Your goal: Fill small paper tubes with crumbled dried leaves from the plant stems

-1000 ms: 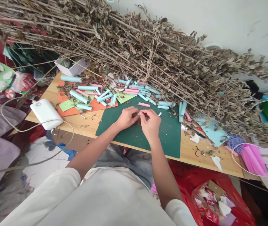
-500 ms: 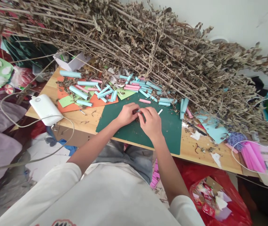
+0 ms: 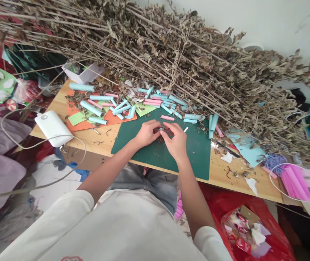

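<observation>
Over the green cutting mat, my left hand and my right hand meet with fingertips nearly together. Both are closed in a pinch around a small pale bluish piece, mostly covered by the fingers; its kind is too small to tell. Dark dry crumbs lie on the mat beneath the fingers. Just beyond them is a pink paper roll. A small white strip lies right of my right hand. Several light blue paper rolls line the mat's far edge.
Dried leafy stalks heap across the back of the wooden table. At the left sit a white power bank with a cable and orange paper. A black pen-like tool lies right. Below hangs a red bag with scraps.
My right hand's fingers have spread a little and shifted slightly, showing more of the small piece. The rolls and stalks have stayed where they were.
</observation>
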{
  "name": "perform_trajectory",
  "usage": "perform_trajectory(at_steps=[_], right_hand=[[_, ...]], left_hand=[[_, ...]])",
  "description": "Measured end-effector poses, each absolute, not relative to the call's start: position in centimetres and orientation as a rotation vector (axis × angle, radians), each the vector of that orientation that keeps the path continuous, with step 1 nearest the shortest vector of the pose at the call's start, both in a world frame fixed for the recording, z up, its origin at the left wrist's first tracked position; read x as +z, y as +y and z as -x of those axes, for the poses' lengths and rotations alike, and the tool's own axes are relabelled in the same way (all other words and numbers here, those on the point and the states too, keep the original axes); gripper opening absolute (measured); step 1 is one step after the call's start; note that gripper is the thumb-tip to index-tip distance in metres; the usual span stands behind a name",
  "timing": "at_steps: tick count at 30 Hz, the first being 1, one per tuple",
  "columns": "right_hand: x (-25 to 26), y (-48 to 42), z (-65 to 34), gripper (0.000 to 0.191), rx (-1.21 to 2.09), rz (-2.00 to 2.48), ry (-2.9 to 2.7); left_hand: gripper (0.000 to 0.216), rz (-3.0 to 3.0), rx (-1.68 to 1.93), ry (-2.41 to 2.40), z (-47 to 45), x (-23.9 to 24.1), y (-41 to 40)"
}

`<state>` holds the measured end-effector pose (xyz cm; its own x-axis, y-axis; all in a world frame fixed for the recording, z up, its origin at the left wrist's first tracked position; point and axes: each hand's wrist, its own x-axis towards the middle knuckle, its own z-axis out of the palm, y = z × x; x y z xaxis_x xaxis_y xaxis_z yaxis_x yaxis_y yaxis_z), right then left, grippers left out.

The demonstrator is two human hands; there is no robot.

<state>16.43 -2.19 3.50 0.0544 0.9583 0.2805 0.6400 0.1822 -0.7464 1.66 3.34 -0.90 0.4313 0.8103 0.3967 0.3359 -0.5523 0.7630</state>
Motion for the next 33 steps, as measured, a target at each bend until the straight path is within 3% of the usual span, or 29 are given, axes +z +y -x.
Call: perform_trajectory(at_steps=[9, 16, 22, 33], right_hand=[[2.0, -1.1, -17.3, 0.024, 0.838, 1.521, -1.39], [2.4, -1.8, -16.6, 0.014, 0.613, 1.449, -1.431], [2.9, -2.3, -16.7, 0.017, 0.311, 1.419, -1.674], [4.6, -2.3, -16.9, 0.015, 0.247, 1.506, -1.965]], left_hand=[[0.01, -2.062, 1.037, 0.973, -1.7, -0.8, 3.3], [0.015, -2.085, 1.042, 0.964, -1.7, -0.8, 3.3], [0.011, -2.082, 1.042, 0.954, -1.7, -0.9, 3.3], [0.004, -2.044, 1.066, 0.918, -1.7, -0.8, 3.3]])
